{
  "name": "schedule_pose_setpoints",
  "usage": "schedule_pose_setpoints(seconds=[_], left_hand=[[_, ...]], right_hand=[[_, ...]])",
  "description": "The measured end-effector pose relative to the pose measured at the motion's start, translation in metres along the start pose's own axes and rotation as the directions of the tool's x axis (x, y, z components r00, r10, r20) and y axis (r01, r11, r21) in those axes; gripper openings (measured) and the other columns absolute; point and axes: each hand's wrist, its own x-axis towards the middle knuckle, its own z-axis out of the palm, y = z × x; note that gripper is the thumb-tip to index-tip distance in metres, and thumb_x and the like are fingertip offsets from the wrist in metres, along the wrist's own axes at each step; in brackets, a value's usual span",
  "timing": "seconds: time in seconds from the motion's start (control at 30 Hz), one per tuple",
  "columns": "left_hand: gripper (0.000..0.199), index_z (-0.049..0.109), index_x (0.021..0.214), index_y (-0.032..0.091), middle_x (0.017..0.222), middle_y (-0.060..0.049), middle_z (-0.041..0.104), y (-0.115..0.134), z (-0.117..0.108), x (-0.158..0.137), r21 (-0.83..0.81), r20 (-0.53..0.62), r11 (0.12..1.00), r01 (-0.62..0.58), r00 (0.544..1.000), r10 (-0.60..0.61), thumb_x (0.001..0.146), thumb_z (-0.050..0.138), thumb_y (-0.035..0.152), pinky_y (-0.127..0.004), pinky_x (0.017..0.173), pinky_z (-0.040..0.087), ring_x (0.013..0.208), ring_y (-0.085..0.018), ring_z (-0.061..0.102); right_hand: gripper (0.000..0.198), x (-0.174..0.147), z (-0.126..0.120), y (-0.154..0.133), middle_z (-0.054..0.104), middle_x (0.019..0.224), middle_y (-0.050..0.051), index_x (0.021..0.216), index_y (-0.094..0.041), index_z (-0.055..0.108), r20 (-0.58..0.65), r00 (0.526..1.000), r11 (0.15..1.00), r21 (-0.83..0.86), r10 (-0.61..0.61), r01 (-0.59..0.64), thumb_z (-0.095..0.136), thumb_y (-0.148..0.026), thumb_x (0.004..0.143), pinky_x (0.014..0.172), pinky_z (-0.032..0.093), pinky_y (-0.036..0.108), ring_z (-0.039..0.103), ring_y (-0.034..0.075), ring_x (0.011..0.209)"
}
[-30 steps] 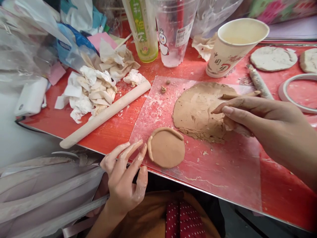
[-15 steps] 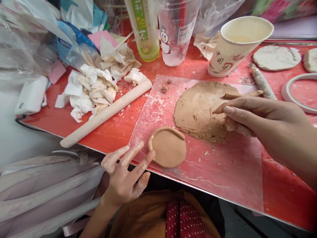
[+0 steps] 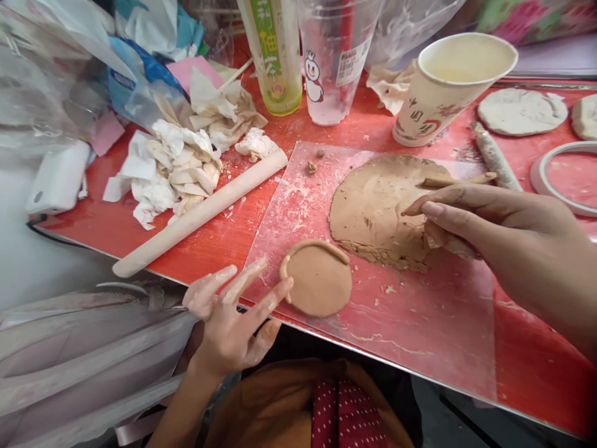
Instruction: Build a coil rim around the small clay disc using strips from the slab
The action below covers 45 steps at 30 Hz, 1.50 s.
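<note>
touching the tan clay coil (image 3: 332,249) on the round tan clay disc (image 3: 321,283) near the red table's (image 3: 212,249) edge, spread empty left hand (image 3: 236,330) could squish it by overpressing; right hand (image 3: 508,230) pinched, contents unclear.

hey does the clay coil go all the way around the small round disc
No, the clay coil runs only along the left and upper edges of the small disc, leaving its lower right edge bare.

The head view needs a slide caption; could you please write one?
Left hand at the coil partly edging a clay disc, right hand by a larger clay slab.
</note>
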Motion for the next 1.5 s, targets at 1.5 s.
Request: schedule_pose_setpoints(seconds=[1.5], left_hand=[[0.040,0.057,0.116,0.037,0.113,0.004,0.057,-0.007,-0.037,0.038,-0.208,-0.397,0.978,0.034,0.910,-0.116,0.092,0.026,0.031,-0.051,0.088,0.037,0.102,-0.024,0.045]], right_hand=[[0.024,0.015,-0.024,0.001,0.064,0.086,0.007,0.100,-0.017,0.065,-0.243,0.879,0.729,-0.667,-0.410,0.156,0.049,-0.029,0.087,0.065,0.042,0.030,0.056,0.014,0.069]])
